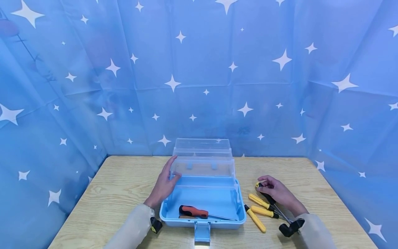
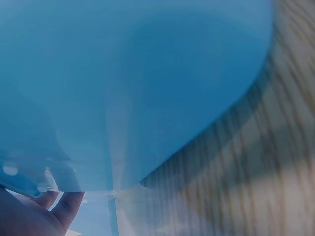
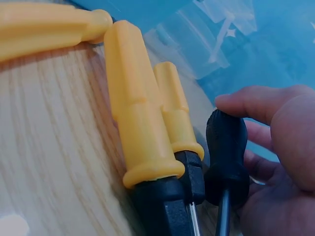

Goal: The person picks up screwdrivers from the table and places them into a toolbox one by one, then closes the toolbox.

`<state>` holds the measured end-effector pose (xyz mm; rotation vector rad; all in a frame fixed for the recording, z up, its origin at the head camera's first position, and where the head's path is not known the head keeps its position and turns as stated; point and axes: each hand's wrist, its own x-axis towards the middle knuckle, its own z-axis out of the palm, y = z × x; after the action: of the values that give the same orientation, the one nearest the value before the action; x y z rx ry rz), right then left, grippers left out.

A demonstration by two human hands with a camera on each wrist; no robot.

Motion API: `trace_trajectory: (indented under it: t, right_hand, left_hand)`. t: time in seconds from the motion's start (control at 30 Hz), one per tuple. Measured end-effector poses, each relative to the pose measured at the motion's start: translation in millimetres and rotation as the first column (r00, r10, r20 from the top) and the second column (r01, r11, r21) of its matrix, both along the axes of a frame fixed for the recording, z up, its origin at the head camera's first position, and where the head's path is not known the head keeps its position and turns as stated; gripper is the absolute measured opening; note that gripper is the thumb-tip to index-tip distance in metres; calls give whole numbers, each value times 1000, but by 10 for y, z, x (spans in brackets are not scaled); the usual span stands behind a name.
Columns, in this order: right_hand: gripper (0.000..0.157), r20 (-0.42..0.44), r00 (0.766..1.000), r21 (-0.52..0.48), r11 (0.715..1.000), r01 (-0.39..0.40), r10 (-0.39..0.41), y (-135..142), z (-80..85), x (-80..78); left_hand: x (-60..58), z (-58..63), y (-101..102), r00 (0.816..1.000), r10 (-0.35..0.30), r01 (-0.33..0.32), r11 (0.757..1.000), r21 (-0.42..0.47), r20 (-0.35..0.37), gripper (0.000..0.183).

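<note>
A light blue toolbox [image 1: 202, 224] stands with its clear lid [image 1: 203, 152] raised at the back. My left hand [image 1: 163, 185] holds the lid's left edge, thumb at its front and index finger along the side. In the left wrist view only part of this hand shows, at the lower left. My right hand [image 1: 276, 190] pinches a black-handled screwdriver [image 3: 226, 147] by its handle, thumb at the butt end. Its shaft points toward the wrist. Close beside it lie two yellow-handled screwdrivers [image 3: 142, 108], and a third yellow screwdriver [image 1: 256, 219] lies against the box's right side.
Inside the box, near its front wall, lies a red and black screwdriver [image 1: 193, 211] with a brownish handle [image 1: 186, 217] partly hidden beside it. The latch [image 1: 202, 231] hangs down in front. Around the wooden table [image 1: 118, 186] hangs a blue star-patterned curtain [image 1: 199, 100].
</note>
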<state>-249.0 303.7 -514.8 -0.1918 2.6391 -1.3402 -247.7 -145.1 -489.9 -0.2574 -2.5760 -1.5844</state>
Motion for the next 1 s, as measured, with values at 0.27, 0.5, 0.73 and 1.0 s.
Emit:
trace_trajectory:
  t: [0.27,0.5,0.73,1.0]
  right_hand:
    - [45,8,1000,-16,1000,18,-18,-7,31,20]
    - [43,-10,1000,-22,1000,5,-5,-2,44,26]
    - [41,-37,999,-26,1000,-7,6,-10,68,35]
    - [39,-48,999,-9,1000,-10,9,-8,65,21]
  left_hand:
    - [12,-15,-11,1000,-7,7,1000,3,-9,62]
    - [13,-10,-15,1000,-11,11,1000,4,-5,62]
    - [4,-7,-14,1000,-13,13,1000,11,-3,62]
    - [-9,-14,-20,1000,-19,19,1000,11,-11,62]
